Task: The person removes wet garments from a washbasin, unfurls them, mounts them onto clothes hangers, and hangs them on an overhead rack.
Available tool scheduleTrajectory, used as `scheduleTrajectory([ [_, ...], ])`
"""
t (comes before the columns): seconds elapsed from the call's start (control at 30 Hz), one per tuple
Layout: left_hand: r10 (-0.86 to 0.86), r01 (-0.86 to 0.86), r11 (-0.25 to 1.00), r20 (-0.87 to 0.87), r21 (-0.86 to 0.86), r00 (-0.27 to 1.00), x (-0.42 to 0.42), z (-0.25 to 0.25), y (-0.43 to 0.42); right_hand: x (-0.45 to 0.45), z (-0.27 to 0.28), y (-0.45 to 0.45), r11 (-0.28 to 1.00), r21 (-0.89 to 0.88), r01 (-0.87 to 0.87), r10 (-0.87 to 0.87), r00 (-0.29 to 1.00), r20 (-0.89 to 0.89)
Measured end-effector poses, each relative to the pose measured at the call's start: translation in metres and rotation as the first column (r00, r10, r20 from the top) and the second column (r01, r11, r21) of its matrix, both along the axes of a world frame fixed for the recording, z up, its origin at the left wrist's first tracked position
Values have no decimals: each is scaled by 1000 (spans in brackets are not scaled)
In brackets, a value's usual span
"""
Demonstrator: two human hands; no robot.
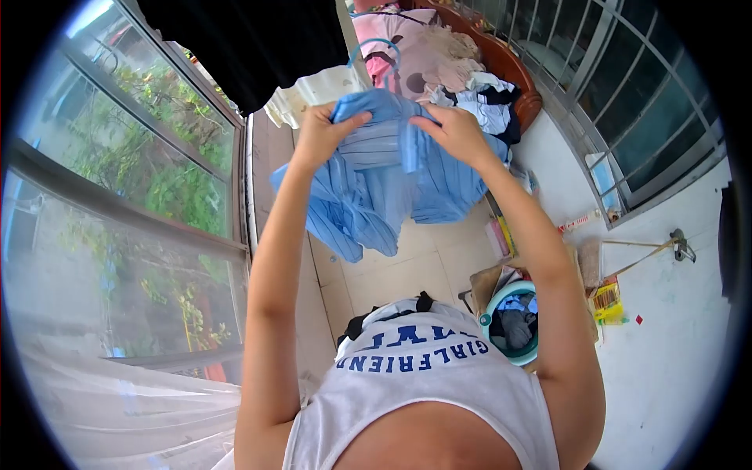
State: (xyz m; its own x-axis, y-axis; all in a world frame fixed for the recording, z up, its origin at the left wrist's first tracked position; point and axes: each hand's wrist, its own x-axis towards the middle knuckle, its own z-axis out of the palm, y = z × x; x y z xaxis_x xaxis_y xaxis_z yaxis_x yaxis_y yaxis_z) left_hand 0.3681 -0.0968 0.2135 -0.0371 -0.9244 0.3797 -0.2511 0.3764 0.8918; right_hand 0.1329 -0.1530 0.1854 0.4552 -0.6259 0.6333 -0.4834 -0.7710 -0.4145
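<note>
A light blue striped shirt (376, 149) hangs in front of me, held up at its top edge by both hands. My left hand (323, 135) grips the cloth on the left, its thumb lying across the fabric. On the right, my right hand (458, 133) pinches the same edge with the thumb over the front. The shirt's lower parts dangle in loose folds above the tiled floor. Just beyond the top edge shows a curved light blue hanger (377, 41); whether it sits inside the shirt I cannot tell.
A black garment (251, 47) hangs at upper left, beside the windows (157, 157). Ahead, clothes and a pink cloth (399, 39) are heaped on a brown wooden piece of furniture (521, 70). A teal basket (487, 319) of clothes stands at lower right, near the barred window (619, 86).
</note>
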Motion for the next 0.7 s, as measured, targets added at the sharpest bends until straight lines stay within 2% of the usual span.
scheduleTrajectory([
  [0.03,100,-102,995,114,15,988,2,2,7,2,4,2,998,63,11,-14,999,43],
  [0.07,114,-116,993,113,11,987,4,1,10,2,8,4,998,59,-3,0,999,42],
  [0.1,404,-332,899,250,-284,880,5,-6,14,0,11,7,995,48,90,-91,996,16],
  [0.13,673,-440,691,287,-573,682,4,-15,18,0,17,12,982,36,184,-184,983,-11],
  [0.17,777,-594,604,228,-532,586,-2,-26,22,2,20,15,984,47,175,-176,984,17],
  [0.2,775,-632,625,270,-457,571,-9,-37,31,4,19,15,984,51,170,-171,985,15],
  [0.27,697,-657,717,237,-232,677,-16,-69,29,5,19,10,979,84,188,-191,981,31],
  [0.33,700,-659,714,251,-237,668,-9,-89,21,4,14,6,980,88,180,-180,984,-5],
  [0.37,545,-545,838,77,-23,835,-6,-89,19,3,13,4,976,83,199,-199,980,-3],
  [0.4,373,-353,924,-141,150,917,-3,-88,17,4,11,4,972,78,221,-221,975,2],
  [0.43,436,-428,899,-85,95,896,-11,-66,24,6,7,9,966,38,257,-256,966,-16],
  [0.47,474,-475,879,-165,39,865,-9,-52,23,7,-4,4,967,36,254,-253,967,-18],
  [0.53,555,-578,816,-285,4,781,12,-34,14,4,-34,2,996,-83,33,-53,970,-239],
  [0.57,556,-579,815,-286,4,780,17,-36,15,2,-40,1,997,-52,61,-72,961,-267],
  [0.6,599,-621,781,-197,-67,776,22,-40,13,-2,-41,-5,997,-58,57,-70,961,-269],
  [0.63,646,-655,742,-111,-141,755,25,-43,12,-3,-33,-5,990,17,138,-135,981,-136],
  [0.67,693,-646,674,4,-359,721,17,-46,15,-4,-27,-5,972,108,207,-208,978,-5],
  [0.7,595,-559,767,22,-314,803,8,-57,19,-5,-24,-9,956,184,228,-239,970,41],
])
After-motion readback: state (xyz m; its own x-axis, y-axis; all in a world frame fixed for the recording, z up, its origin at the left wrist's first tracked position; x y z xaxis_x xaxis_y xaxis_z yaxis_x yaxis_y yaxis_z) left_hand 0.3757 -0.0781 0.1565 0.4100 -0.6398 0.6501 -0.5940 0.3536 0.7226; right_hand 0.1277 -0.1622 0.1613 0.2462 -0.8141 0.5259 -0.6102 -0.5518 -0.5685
